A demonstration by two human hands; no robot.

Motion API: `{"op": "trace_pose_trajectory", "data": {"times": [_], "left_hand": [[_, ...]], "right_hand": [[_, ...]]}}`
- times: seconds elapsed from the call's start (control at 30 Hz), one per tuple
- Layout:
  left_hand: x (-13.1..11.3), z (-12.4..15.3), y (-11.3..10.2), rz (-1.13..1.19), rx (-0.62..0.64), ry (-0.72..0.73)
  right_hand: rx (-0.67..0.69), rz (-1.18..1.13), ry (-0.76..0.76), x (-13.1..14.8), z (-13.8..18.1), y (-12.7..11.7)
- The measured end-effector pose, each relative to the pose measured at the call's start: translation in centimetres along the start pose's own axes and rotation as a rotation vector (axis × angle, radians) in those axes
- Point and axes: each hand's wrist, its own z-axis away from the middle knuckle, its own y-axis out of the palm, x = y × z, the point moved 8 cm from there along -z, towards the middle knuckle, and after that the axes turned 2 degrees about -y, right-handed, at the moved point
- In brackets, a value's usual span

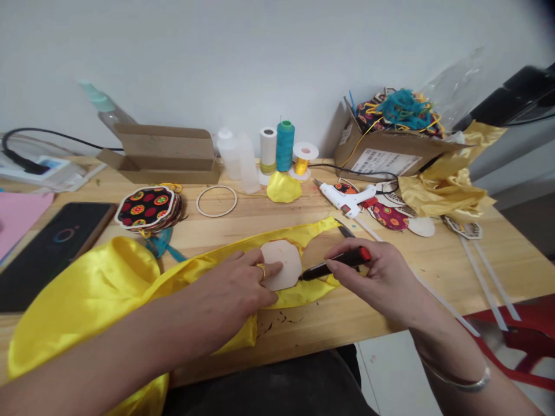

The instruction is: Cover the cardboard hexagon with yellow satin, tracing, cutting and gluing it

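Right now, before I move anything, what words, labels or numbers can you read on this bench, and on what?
Shipping label on the cardboard box: barcode and print, too blurred to read.
Small sticker on the box corner: too small to read.
Phone: only a coloured ring, no words.

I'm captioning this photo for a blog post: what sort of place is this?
Probably a small craft workroom for sewing or fabric work. A wooden worktable holds a hot glue gun, a teal thread spool, and yellow satin fabric spread out beside a stack of patterned fabric pieces.
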Motion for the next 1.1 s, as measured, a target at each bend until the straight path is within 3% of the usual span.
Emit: {"op": "trace_pose_trajectory", "data": {"times": [0.37, 0.67, 0.97, 1.1], "left_hand": [[0.1, -0.6, 0.1, -0.044, 0.092, -0.019], [1.8, -0.6, -4.9, -0.037, -0.194, -0.046], [1.9, -5.4, -3.5, -0.091, 0.113, 0.026], [2.2, -6.9, -3.0, -0.090, 0.177, 0.029]], "right_hand": [[-0.219, -0.073, 0.045, 0.1, 0.5, -2.4], [-0.280, -0.020, 0.025, 0.4, 1.4, -2.6], [-0.238, 0.012, -0.067, 1.6, 2.4, -0.2], [-0.228, 0.094, -0.156, 3.0, 3.2, 0.6]]}}
